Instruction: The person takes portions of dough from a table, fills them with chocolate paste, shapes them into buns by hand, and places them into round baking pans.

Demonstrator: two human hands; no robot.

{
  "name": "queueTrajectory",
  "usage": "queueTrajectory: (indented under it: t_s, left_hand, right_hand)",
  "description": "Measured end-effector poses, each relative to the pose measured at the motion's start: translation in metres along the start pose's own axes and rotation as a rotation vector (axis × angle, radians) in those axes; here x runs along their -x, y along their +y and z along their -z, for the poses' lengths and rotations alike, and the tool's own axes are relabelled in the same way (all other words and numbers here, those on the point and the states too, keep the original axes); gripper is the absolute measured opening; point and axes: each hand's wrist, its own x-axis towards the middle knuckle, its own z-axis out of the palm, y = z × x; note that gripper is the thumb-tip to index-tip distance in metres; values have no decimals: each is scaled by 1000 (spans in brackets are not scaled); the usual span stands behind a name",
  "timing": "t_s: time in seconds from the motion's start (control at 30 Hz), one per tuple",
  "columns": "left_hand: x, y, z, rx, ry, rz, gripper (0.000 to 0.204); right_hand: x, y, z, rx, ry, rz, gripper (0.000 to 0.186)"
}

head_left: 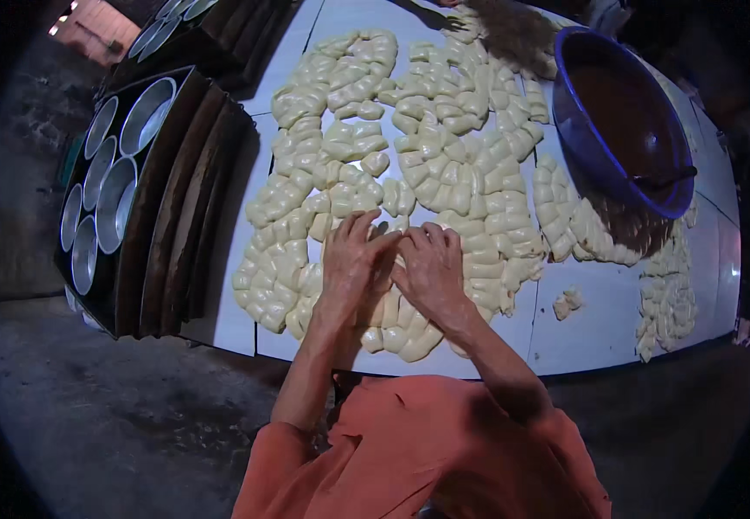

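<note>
- While you are leaning over the white table (600,333), dough pieces (444,169) are lying in close clusters around your hands — presumably spread flat so each stays reachable.
- Your left hand (353,251) is resting over the near pieces, fingers bent and slightly parted; whether it is gripping any, you cannot tell from above.
- Your right hand (435,268) is arching just beside it, fingers close together and curling down, their hold hidden too.
- Metal tins (148,117) are sitting leftward, the blue tub (575,130) rightward — likely leaving the middle for dough.
</note>
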Motion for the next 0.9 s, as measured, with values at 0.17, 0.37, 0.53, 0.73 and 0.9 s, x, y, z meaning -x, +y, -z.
queueTrajectory:
  t_s: [0.17,0.37,0.53,0.73,0.9]
  left_hand:
    - [7,-11,-15,-14,7,44,26]
    - [1,-1,-14,-45,18,115,27]
    - [-12,36,-5,306,50,40,34]
    - [-39,95,-8,1155,-474,463,28]
    - [-55,117,-45,1271,-499,427,35]
  right_hand:
    - [22,22,30,-747,-300,-565,15]
    - [50,48,76,-1660,103,-820,21]
    - [51,55,101,-1506,102,-832,75]
    - [62,61,92,-1456,14,-804,33]
    - [75,78,103,-1166,332,-721,23]
